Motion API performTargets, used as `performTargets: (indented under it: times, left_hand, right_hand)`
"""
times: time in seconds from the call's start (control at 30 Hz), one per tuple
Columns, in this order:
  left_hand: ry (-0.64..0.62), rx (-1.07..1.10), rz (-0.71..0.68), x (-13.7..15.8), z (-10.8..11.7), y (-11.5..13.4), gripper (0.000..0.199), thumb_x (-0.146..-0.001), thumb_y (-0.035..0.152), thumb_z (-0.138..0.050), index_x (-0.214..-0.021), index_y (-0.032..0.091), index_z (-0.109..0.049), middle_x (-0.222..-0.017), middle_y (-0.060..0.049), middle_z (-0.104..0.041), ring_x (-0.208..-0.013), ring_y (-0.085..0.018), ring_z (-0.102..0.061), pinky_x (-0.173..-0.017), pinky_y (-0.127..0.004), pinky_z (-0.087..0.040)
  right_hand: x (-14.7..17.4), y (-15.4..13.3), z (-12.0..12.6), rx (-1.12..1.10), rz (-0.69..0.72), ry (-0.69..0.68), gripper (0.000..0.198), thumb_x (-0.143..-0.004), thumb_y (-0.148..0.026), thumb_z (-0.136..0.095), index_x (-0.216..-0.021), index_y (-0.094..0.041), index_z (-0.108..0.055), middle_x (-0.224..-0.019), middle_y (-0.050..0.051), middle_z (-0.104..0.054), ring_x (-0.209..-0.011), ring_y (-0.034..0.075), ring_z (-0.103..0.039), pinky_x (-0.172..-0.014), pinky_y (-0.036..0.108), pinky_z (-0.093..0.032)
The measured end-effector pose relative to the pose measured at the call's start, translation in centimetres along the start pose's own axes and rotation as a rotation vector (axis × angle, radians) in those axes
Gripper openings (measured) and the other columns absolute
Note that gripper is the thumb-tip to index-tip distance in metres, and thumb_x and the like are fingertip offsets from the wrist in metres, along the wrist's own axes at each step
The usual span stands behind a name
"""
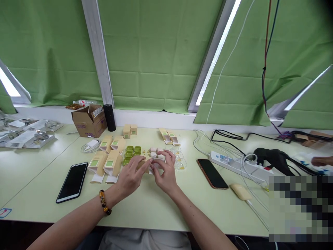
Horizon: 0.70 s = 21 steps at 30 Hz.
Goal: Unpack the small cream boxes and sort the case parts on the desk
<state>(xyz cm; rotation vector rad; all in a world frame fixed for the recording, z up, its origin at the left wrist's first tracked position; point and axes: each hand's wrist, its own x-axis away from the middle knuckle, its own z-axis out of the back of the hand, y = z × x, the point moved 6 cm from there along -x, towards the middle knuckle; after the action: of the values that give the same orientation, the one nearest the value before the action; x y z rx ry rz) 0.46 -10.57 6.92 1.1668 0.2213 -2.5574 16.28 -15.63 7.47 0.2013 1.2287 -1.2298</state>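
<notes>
My left hand (pixel 131 176) and my right hand (pixel 165 174) meet at the middle of the table, fingertips pinched together on a small tan carton (pixel 144 160). Fingers cover most of that carton. Just beyond my left hand stand several small green trays (pixel 129 154). Tiny gold-coloured pieces (pixel 146 151) and pale pinkish pieces (pixel 153 150) lie past the fingertips, partly hidden. Clear plastic pieces (pixel 180 161) are right of my right hand. Several tan cartons with open white flaps (pixel 112 163) lie to the left.
Two closed cartons (pixel 126 131) stand farther back, near opened cartons (pixel 166 136). Phones flank my arms: a left one (pixel 72 182) and a right one (pixel 212 173). A power strip (pixel 239 166) with cables lies right. A cardboard box (pixel 90 121) and black cylinder (pixel 109 118) stand back left.
</notes>
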Motion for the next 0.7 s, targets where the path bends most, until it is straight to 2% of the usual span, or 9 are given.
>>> performTargets:
  times: [0.13, 0.27, 0.37, 0.47, 0.53, 0.6, 0.7]
  left_hand:
    - [0.027, -0.07, -0.043, 0.3, -0.1, 0.3, 0.069, -0.095, 0.002, -0.049, -0.158, 0.029, -0.041, -0.128, -0.015, -0.061, -0.126, -0.029, -0.059, -0.097, -0.047, -0.06]
    - [0.026, -0.096, -0.028, 0.1, 0.0, 0.1, 0.068, -0.095, 0.003, -0.05, -0.157, 0.029, -0.044, -0.126, -0.014, -0.063, -0.124, -0.029, -0.061, -0.097, -0.045, -0.061]
    - [0.041, -0.091, 0.032, -0.2, 0.4, -0.5, 0.067, -0.095, 0.003, -0.05, -0.157, 0.03, -0.044, -0.126, -0.014, -0.063, -0.124, -0.029, -0.061, -0.098, -0.045, -0.06]
    - [0.082, -0.099, 0.079, -0.4, 1.0, -1.3, 0.067, -0.095, 0.004, -0.05, -0.156, 0.03, -0.045, -0.128, -0.014, -0.063, -0.125, -0.029, -0.061, -0.1, -0.047, -0.059]
    - [0.1, -0.111, 0.101, -0.4, 1.1, -1.8, 0.069, -0.093, 0.003, -0.05, -0.156, 0.03, -0.045, -0.129, -0.014, -0.062, -0.125, -0.03, -0.06, -0.101, -0.049, -0.058]
    - [0.106, -0.103, 0.144, -0.3, 1.1, -2.4, 0.071, -0.091, 0.002, -0.051, -0.156, 0.031, -0.044, -0.13, -0.014, -0.061, -0.126, -0.03, -0.059, -0.103, -0.05, -0.057]
    - [0.134, -0.03, 0.205, -0.3, 1.1, -2.9, 0.073, -0.089, 0.0, -0.051, -0.155, 0.031, -0.044, -0.132, -0.013, -0.059, -0.128, -0.03, -0.057, -0.104, -0.052, -0.057]
  right_hand:
    - [0.3, 0.4, -1.1, -0.033, -0.067, -0.038, 0.011, -0.087, -0.017, -0.065, -0.09, -0.025, -0.072, -0.125, 0.012, -0.056, -0.131, 0.036, -0.04, -0.107, 0.063, -0.045]
    - [0.3, 0.7, -1.1, -0.115, -0.135, -0.016, 0.011, -0.091, -0.019, -0.064, -0.082, -0.024, -0.069, -0.123, 0.012, -0.058, -0.13, 0.033, -0.044, -0.109, 0.06, -0.043]
    - [0.1, 1.2, -0.7, -0.281, -0.232, 0.015, 0.017, -0.092, -0.03, -0.068, -0.077, -0.023, -0.063, -0.125, 0.012, -0.061, -0.129, 0.031, -0.052, -0.11, 0.055, -0.045]
    - [0.1, 2.4, -0.8, -0.55, -0.394, 0.022, 0.027, -0.094, -0.042, -0.069, -0.078, -0.023, -0.059, -0.131, 0.013, -0.064, -0.126, 0.029, -0.06, -0.101, 0.047, -0.055]
    - [0.3, 3.4, -1.2, -0.722, -0.51, 0.033, 0.032, -0.091, -0.049, -0.071, -0.08, -0.023, -0.057, -0.126, 0.012, -0.069, -0.114, 0.028, -0.067, -0.089, 0.044, -0.061]
    - [0.7, 4.3, -1.6, -0.838, -0.615, 0.046, 0.036, -0.088, -0.053, -0.074, -0.082, -0.023, -0.055, -0.112, 0.009, -0.073, -0.095, 0.024, -0.071, -0.077, 0.041, -0.064]
    - [1.0, 5.2, -1.8, -0.888, -0.699, 0.067, 0.039, -0.083, -0.055, -0.078, -0.081, -0.023, -0.055, -0.091, 0.003, -0.073, -0.073, 0.018, -0.067, -0.066, 0.035, -0.062]
